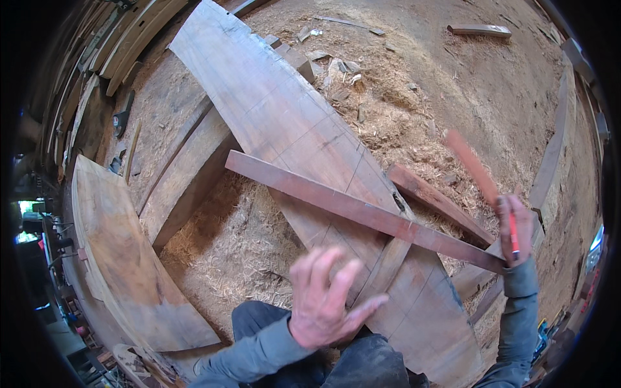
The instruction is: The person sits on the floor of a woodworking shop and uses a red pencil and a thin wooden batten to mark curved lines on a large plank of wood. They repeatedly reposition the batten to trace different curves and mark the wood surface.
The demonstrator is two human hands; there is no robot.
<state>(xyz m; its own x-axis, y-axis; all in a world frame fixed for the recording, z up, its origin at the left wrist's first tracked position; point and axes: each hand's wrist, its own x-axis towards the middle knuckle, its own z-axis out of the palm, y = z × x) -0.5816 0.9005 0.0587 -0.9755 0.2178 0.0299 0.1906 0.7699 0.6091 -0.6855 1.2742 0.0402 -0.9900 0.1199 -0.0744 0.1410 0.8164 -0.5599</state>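
Observation:
A wide plank (284, 107) marked with pencil lines runs from the far left to my near right. Across it lies a long reddish batten (362, 210), its right end close to my right wrist. My left hand (330, 294) hovers over the near part of the plank, fingers apart and slightly blurred, with nothing in it. Over at the right, my right hand (517, 226) is closed around the lower end of a short reddish wooden strip (471, 165), which points up and to the left. A red pencil or pen (514, 236) is tucked in the same hand.
Thick timbers (187, 174) support the plank from below. A curved board (129, 258) lies at the left, near stacked boards (129, 39). Another reddish beam (440, 204) rests beyond the batten. Sawdust and offcuts cover the ground; a small block (479, 30) lies far right.

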